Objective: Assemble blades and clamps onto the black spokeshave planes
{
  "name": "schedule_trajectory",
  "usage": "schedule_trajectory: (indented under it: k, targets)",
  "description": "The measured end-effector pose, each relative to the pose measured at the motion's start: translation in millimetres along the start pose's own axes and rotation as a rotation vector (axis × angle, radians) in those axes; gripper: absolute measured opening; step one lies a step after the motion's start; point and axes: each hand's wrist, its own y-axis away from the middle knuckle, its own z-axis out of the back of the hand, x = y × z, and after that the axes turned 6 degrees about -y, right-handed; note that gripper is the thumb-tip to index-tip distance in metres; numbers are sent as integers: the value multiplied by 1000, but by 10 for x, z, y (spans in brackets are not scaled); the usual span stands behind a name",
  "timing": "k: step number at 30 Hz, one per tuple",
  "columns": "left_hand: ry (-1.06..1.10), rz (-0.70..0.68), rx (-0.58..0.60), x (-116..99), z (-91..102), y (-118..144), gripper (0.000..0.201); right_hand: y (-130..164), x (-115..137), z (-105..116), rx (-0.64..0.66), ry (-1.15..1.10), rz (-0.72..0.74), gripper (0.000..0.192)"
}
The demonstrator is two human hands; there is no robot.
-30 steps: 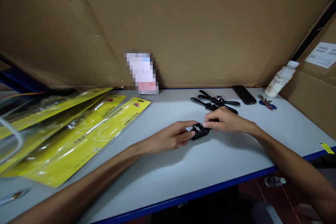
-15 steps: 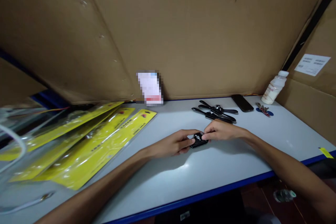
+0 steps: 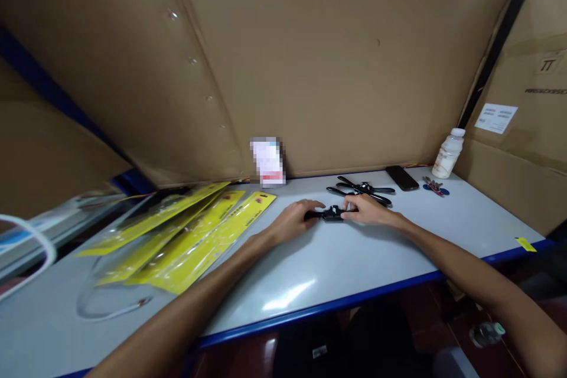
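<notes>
A wide cardboard wall point(image 3: 310, 71) stands behind the grey table point(image 3: 354, 260), which has a blue front edge. At about 9 o'clock from the hands lie the yellow packages point(image 3: 195, 236) in clear plastic, fanned one over another. At 1 o'clock from the hands, near the wall, lies a group of black long-handled pieces point(image 3: 363, 189), then a dark phone point(image 3: 401, 178), some keys point(image 3: 434, 186) and a white bottle point(image 3: 448, 153) toward 2 o'clock.

In the middle of the table both hands meet around a small black part point(image 3: 331, 213), which rests on the table surface. The left hand point(image 3: 295, 223) has its fingers curled and touches the left end of the part with the fingertips. The right hand point(image 3: 367, 211) pinches the right end between thumb and fingers. The part is too small to tell its details.

I judge that the step in hand is fitting or adjusting this small part with the fingertips. The next move would call for a steady pinch on both ends, with the part kept flat on the table so it does not slip.

Compared with half a second ago, the camera has tilted up and back, so more wall shows and the hands appear farther away. The hands are on the same black part as before, now a little closer to the long-handled pieces.
</notes>
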Motion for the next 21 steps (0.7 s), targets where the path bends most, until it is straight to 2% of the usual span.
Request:
schedule_trajectory:
  k: [3, 10, 13, 15, 18, 21]
  targets:
    - [-70, 8, -84, 74, -72, -25, 32, 15, -21, 30, -10, 80, 3, 19]
    - [-184, 43, -226, 211, -172, -130, 28, 32, -26, -71, -151, 309, 5, 16]
    - [-202, 50, -286, 205, -168, -157, 28, 7, -40, -88, -173, 362, 42, 15]
    - [-210, 39, -360, 141, -130, -137, 35, 1, -25, -79, -188, 378, 78, 16]
    - [-238, -68, -467, -73, -52, -45, 56, 33, 88, -70, -230, 389, 140, 23]
    - [-304, -364, -441, -400, -35, 71, 65, 104, 329, -85, -215, 391, 264, 21]
